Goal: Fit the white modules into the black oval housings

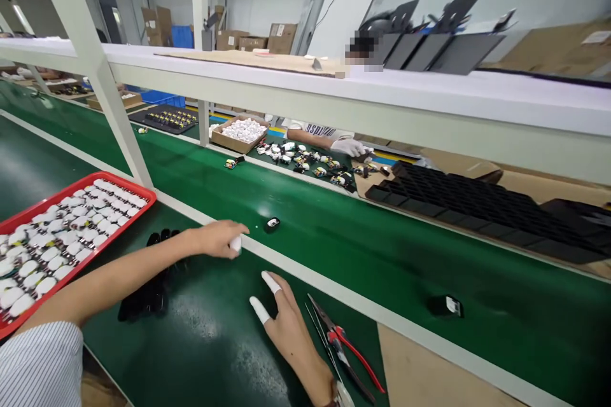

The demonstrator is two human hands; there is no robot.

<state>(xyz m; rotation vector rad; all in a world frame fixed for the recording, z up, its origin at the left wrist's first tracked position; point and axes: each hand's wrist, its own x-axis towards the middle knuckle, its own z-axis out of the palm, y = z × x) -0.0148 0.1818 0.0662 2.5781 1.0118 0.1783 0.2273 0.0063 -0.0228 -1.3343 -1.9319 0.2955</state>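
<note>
My left hand point(220, 239) reaches over the pale rail along the near edge of the green conveyor belt, its fingers apart and nothing visible in them. A white cover shows on one of its digits. Just beyond its fingertips, a small black device point(272, 224) with a whitish face lies on the belt. My right hand point(289, 324) hovers above the dark green worktop, open and empty, with white finger cots on thumb and forefinger. Beside it lie red-and-black long-nose pliers point(341, 337) and metal tweezers point(322, 334).
A red tray point(151, 196) of white parts stands at left, near black casings point(147, 292). Another black device point(446, 306) is on the belt. Across it, a co-worker's gloved hand point(351, 147) is among small parts, beside black trays point(477, 203). A shelf post point(114, 102) rises at left.
</note>
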